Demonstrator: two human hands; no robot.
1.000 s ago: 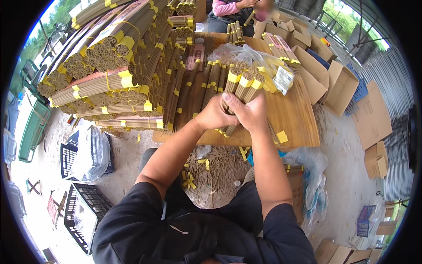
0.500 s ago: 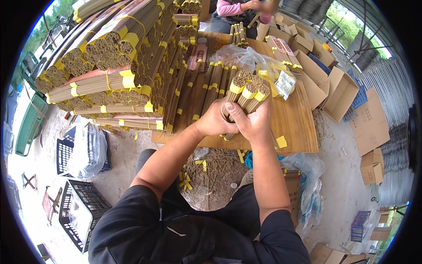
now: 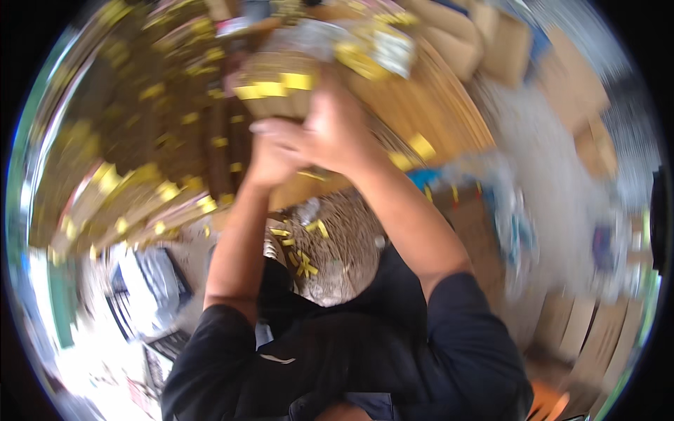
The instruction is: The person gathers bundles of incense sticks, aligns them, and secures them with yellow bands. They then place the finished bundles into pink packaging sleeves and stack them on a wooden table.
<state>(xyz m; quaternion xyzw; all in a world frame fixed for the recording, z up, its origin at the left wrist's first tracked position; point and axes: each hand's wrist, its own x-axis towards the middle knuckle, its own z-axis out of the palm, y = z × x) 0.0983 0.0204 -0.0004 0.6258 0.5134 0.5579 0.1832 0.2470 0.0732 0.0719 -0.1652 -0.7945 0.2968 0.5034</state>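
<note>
Both my hands are wrapped around a cluster of brown incense stick bundles (image 3: 281, 105), each ringed with a yellow paper band. My left hand (image 3: 270, 160) grips from the left and below. On the right side, my right hand (image 3: 333, 130) is closed around it, with its thumb reaching across toward the left hand. The cluster is upright, its stick ends facing up, over the wooden table (image 3: 449, 116). To its left rises a big stack of similar bundles (image 3: 133, 133), badly smeared by motion.
Clear plastic and a yellow bag (image 3: 358, 59) lie on the table's far part. Open cardboard boxes (image 3: 502, 42) stand beyond at the right. Below the table are loose sticks and yellow paper scraps (image 3: 302, 265). A crate with plastic (image 3: 147, 281) sits at the left.
The view has swung, blurring the scene. My hands and the held bundles now appear farther left and higher, nearer the stack. The other person's pink sleeves have left the view.
</note>
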